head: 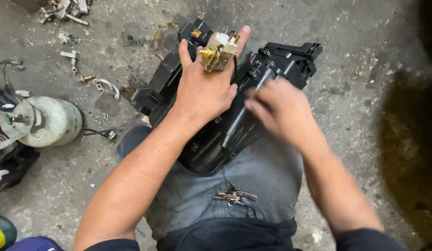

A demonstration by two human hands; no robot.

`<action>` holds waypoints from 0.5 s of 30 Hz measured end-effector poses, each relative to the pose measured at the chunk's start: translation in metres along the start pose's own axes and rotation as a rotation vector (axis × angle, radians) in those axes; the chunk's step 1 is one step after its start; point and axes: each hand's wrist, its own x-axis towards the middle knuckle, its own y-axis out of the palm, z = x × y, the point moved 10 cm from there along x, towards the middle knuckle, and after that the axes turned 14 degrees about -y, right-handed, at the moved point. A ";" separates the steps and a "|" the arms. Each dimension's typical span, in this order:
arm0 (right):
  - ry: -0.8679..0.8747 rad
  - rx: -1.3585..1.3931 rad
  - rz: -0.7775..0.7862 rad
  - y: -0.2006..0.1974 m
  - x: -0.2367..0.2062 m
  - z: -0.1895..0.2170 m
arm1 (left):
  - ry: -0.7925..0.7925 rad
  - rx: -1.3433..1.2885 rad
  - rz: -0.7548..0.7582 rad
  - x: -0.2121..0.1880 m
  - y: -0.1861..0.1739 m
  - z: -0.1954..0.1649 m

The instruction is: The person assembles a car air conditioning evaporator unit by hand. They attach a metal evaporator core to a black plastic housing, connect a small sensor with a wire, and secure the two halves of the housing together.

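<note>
Plastic makes up most of the big black box (225,125) that lies across the person's lap, on the grey trousers (234,186). It looks hard and stiff, with many bumps, clips and corners, so it should not bend or slip much. It is bulky, so two hands or the lap seem best for keeping it steady. The left hand (204,88) rests on top of the box and pinches a small cream part with a brass tip (219,52) between its fingers, up near the far end. That little part looks light and hard, but its thin metal tabs could bend, so the square body seems the safest place to grab it. The right hand (281,109) is blurry and sits on the right side of the box; I cannot tell if it is gripping or just touching. Some keys (234,196) hang at the waist. On the dirty concrete floor (355,93) to the left lie a round grey tank (50,122) and a few small metal bits (71,58).
</note>
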 end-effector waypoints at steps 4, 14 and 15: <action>-0.079 -0.059 0.120 0.035 0.022 -0.021 | 0.007 0.003 -0.003 0.002 -0.003 -0.003; -0.003 -0.090 0.231 0.059 0.037 -0.025 | 0.025 -0.032 -0.050 0.002 -0.007 0.005; -0.001 -0.113 0.215 0.059 0.037 -0.023 | 0.019 -0.029 -0.042 0.002 -0.006 0.006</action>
